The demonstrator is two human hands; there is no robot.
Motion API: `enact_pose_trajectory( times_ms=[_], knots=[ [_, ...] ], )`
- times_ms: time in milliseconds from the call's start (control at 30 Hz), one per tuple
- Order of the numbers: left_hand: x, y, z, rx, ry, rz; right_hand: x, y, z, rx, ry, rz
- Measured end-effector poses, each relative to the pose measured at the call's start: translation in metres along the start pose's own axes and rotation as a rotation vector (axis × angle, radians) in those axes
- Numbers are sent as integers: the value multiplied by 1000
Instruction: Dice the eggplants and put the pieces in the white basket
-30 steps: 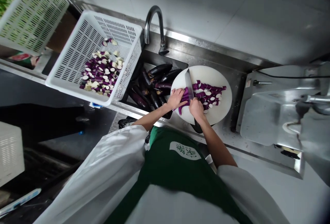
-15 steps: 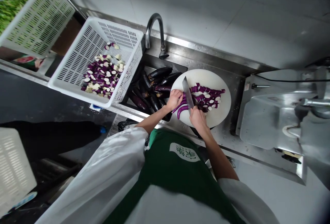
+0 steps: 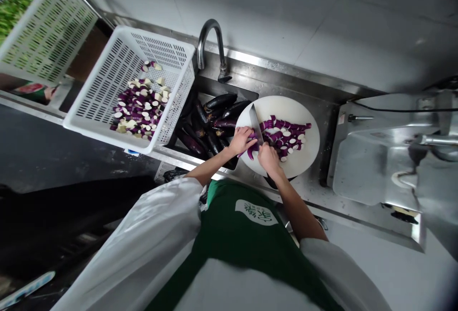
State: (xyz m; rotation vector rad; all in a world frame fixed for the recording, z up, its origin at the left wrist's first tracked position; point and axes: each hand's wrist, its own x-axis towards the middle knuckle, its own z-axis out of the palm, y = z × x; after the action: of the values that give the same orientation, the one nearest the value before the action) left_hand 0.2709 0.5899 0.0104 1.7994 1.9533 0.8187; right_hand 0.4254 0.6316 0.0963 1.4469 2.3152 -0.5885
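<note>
My right hand (image 3: 269, 157) is closed round the handle of a cleaver (image 3: 255, 122), whose blade stands on a round white cutting board (image 3: 308, 158). Beside the blade, my left hand (image 3: 242, 140) presses down on long purple eggplant strips (image 3: 251, 152), with fingers partly hiding them. Cut eggplant pieces (image 3: 286, 134) lie heaped right of the blade. In the sink left of the board are several whole dark eggplants (image 3: 218, 106).
A white perforated basket (image 3: 78, 122) with eggplant chunks (image 3: 139, 106) rests over the sink's left side. Behind the sink rises a curved faucet (image 3: 211, 27). Another basket (image 3: 67, 29) and leafy greens (image 3: 14, 13) are at far left. A metal machine (image 3: 368, 158) stands at right.
The cleaver and my right hand have shifted slightly left along the eggplant strips. My left hand now covers more of them. A white crate at lower left has left the view.
</note>
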Motion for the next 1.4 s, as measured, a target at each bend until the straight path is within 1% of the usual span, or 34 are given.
enact_pose_trajectory(
  times_ms=[100,233,333,433,533,667,800,933,1033,1133,1200,1267,1333,1400],
  knots=[
    [-8,5,-3,67,-34,5,0,4,-2,29,-5,-8],
    [-8,7,0,94,-86,-19,0,6,-4,48,-26,-14],
    [-7,6,5,91,-80,-15,3,5,-1,48,-27,-16],
    [-9,4,7,79,-65,-18,9,6,5,38,16,-9],
    [-15,1,9,53,-65,-32,17,15,8,42,42,-10],
    [-24,-3,13,47,-61,-42,23,33,5,68,11,-22],
    [-27,0,24,-29,8,7,13,45,5,25,29,24],
    [-20,10,37,-79,44,40,-3,49,5,-3,31,65],
    [-16,15,32,-81,82,52,-16,46,1,-24,43,71],
    [-20,14,18,-76,153,46,-29,40,-4,-60,81,83],
    [-24,12,10,-57,134,61,-36,35,-6,-89,84,62],
    [-28,10,7,-36,65,101,-40,31,-7,-115,62,31],
    [-28,8,9,-29,7,115,-42,29,-7,-134,35,19],
    [-26,7,14,-41,-25,99,-42,29,-8,-140,9,18]
  ],
)
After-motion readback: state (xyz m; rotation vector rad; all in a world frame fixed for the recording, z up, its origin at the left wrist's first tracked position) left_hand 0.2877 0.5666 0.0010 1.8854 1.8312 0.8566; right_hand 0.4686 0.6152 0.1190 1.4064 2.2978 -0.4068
